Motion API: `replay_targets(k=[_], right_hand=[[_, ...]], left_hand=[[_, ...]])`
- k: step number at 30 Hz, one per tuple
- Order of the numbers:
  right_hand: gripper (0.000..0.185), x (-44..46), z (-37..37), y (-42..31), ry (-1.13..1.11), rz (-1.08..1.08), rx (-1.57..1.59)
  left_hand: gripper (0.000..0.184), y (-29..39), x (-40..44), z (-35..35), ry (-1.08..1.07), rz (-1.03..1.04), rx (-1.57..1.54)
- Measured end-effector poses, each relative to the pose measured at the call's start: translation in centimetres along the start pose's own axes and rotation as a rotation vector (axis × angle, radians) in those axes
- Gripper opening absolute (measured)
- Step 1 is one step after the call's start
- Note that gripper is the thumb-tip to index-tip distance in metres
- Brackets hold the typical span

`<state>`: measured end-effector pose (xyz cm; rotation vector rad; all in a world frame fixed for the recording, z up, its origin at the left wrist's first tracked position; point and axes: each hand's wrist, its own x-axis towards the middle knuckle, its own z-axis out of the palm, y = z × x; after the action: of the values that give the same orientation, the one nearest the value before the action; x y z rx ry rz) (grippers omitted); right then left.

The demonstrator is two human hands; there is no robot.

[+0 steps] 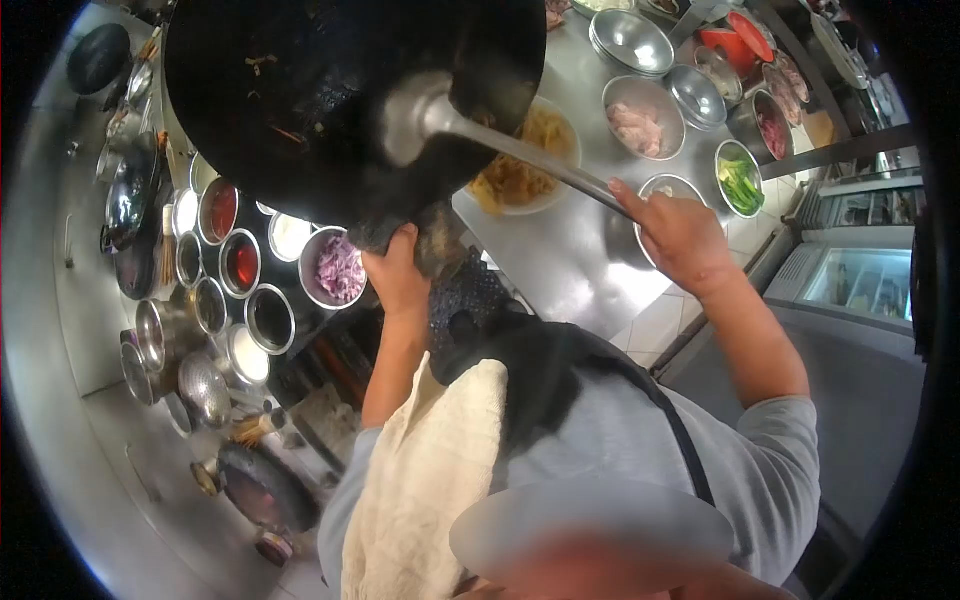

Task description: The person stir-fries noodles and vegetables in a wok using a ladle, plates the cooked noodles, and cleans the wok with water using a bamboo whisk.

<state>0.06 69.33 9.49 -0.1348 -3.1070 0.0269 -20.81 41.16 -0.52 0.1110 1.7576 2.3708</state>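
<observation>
A large black wok (270,110) fills the upper left of the view, tilted, with a few food scraps on its inside. My left hand (397,275) is closed on a dark cloth (375,233) at the wok's near rim. With my right hand (680,235) I hold the handle of a long metal ladle (545,158), index finger stretched along it. The ladle's head is over the wok. Partly behind the handle and the wok's right edge sits a white bowl (575,130) of yellowish food (515,180).
Left of my left hand stand a bowl of chopped purple onion (340,270) and several sauce containers (241,264). On the steel counter (590,285) at right are bowls with raw meat (638,127) and green vegetables (740,185). A glass-topped fridge (850,285) is far right.
</observation>
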Motion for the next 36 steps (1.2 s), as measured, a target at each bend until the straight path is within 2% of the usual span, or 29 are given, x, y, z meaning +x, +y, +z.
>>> replay_targets(k=[2, 4, 11, 13, 15, 17, 19, 23, 25, 26, 29, 31, 32, 33, 35, 36], right_hand=[[0.073, -1.1, -0.4, 2.1, -0.030, -0.005, -0.091], [0.074, -3.2, -0.9, 4.2, -0.025, -0.018, -0.058], [0.075, -8.9, -0.4, 7.0, -0.040, 0.126, -0.139], [0.074, -8.5, 0.3, 6.8, -0.029, 0.147, -0.115], [0.073, -6.1, 0.8, 5.3, 0.051, 0.162, 0.011], [0.073, -4.1, 1.3, 4.7, 0.060, 0.130, 0.007], [0.071, -3.1, 0.9, 4.1, 0.041, 0.092, -0.035], [0.072, -5.5, -0.7, 6.2, 0.002, 0.078, -0.065], [0.073, -7.7, -1.2, 7.6, -0.051, 0.124, -0.185], [0.073, -8.7, -1.2, 7.9, -0.054, 0.120, -0.185], [0.071, -11.4, -0.4, 7.1, -0.127, 0.213, -0.070], [0.068, -13.2, 0.8, 5.2, -0.128, 0.371, 0.561], [0.066, -12.2, -1.6, 2.8, -0.404, 0.582, 0.634], [0.067, -13.6, -0.1, 1.7, -0.313, 0.556, 0.829], [0.068, -14.7, 0.8, -0.1, -0.218, 0.521, 1.025], [0.069, -14.3, -0.2, -1.5, -0.316, 0.660, 1.226]], left_hand=[[0.034, 0.2, 0.2, -0.3, -0.035, 0.057, 0.107], [0.033, 0.4, 0.1, -0.7, 0.014, -0.014, -0.016], [0.030, 0.4, -0.6, -1.1, 0.071, -0.014, 0.083], [0.020, -0.4, -0.6, -2.1, 0.028, 0.092, 0.149], [0.021, -0.5, -1.3, -2.5, 0.034, 0.109, 0.216], [0.022, -0.5, -1.7, -2.5, 0.041, 0.133, 0.281], [0.030, -0.1, -1.8, -2.4, 0.090, 0.020, 0.029], [0.031, -0.4, -1.9, -3.3, 0.087, 0.060, 0.137], [0.031, 0.2, -2.2, -2.6, 0.139, 0.022, -0.056], [0.031, 0.4, -2.4, -2.6, 0.143, 0.019, -0.056], [0.032, 0.8, -3.5, -3.1, 0.162, -0.036, -0.017], [0.029, 1.0, -4.0, -3.6, 0.196, -0.107, -0.082], [0.029, 0.5, -4.0, -4.5, 0.202, -0.103, -0.079], [0.027, -0.1, -4.2, -5.5, 0.188, -0.038, 0.041], [0.025, -0.5, -4.7, -6.3, 0.176, 0.032, 0.164], [0.024, 0.7, -5.2, -5.8, 0.258, -0.017, 0.064]])
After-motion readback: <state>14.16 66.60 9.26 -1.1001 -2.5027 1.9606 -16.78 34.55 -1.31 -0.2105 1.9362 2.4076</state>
